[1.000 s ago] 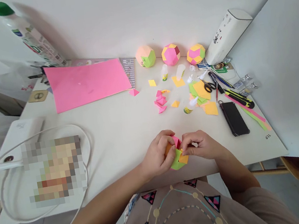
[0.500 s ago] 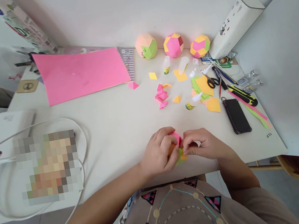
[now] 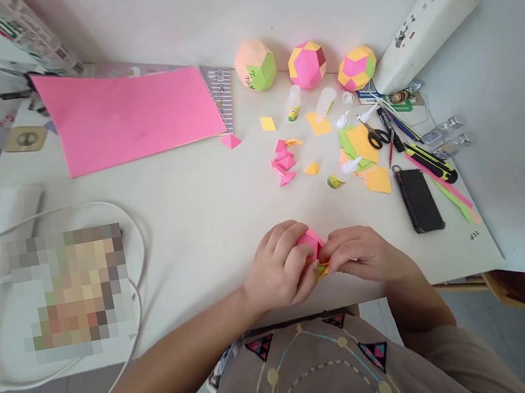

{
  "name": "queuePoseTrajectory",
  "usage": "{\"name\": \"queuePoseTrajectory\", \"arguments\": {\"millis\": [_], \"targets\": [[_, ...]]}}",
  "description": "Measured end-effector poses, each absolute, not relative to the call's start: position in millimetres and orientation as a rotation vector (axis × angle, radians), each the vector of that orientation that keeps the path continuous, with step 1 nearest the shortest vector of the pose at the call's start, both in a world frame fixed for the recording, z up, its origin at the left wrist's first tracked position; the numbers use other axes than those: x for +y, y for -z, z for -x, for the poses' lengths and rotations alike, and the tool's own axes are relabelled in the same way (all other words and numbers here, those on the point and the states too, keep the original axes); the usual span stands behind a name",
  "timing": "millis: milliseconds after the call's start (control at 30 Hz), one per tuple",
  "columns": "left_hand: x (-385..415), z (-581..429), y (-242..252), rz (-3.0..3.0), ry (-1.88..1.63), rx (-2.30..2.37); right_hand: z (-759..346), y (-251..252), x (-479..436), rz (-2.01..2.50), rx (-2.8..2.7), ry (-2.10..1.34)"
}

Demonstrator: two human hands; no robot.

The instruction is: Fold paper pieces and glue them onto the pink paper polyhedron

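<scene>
Close to the table's front edge, my left hand [image 3: 282, 266] is wrapped round a folded paper ball [image 3: 310, 242] with pink, orange and green faces. The fingers of my right hand [image 3: 361, 253] pinch the ball's right side, where a dark opening shows. Much of the ball is hidden behind my left fingers. Beyond my hands lie several folded pink paper pieces [image 3: 284, 163] and an orange folded piece [image 3: 312, 168]. Three finished paper balls stand against the wall: a peach and green one [image 3: 255, 65], a pink and yellow one [image 3: 307, 65] and a yellow-pink-green one [image 3: 356, 69].
Glue bottles [image 3: 293, 103], paper squares [image 3: 378, 181], scissors [image 3: 376, 136], a utility knife [image 3: 432, 163] and a black case [image 3: 419, 199] lie to the right. A large pink sheet [image 3: 137, 117] is at the back left. A white cable [image 3: 139, 232] loops on the left.
My right fingers have shifted slightly over the ball's right side, and the ball has turned a little in my hands. The view has moved slightly.
</scene>
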State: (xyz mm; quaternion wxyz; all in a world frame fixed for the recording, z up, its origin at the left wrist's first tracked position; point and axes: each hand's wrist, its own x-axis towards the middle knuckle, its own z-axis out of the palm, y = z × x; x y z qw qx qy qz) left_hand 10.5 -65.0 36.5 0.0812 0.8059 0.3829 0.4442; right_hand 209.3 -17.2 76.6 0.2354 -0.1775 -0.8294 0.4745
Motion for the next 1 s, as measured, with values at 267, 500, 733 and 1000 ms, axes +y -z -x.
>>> {"name": "queuePoseTrajectory", "arguments": {"millis": [267,500,733,1000], "targets": [[-66,-11,-35,-2.421,-1.312,1.174,-205,-75,-19,0.567,-2.278,-1.282],[-64,-11,-35,-2.41,-1.295,1.184,-203,-75,-24,0.76,-2.193,-1.376],[-64,-12,-37,-2.275,-1.254,1.2,-206,-79,-28,0.996,-1.93,-1.76],[-65,-13,-39,-2.262,-1.277,1.204,-201,-75,-31,1.034,-1.794,-1.838]]}}
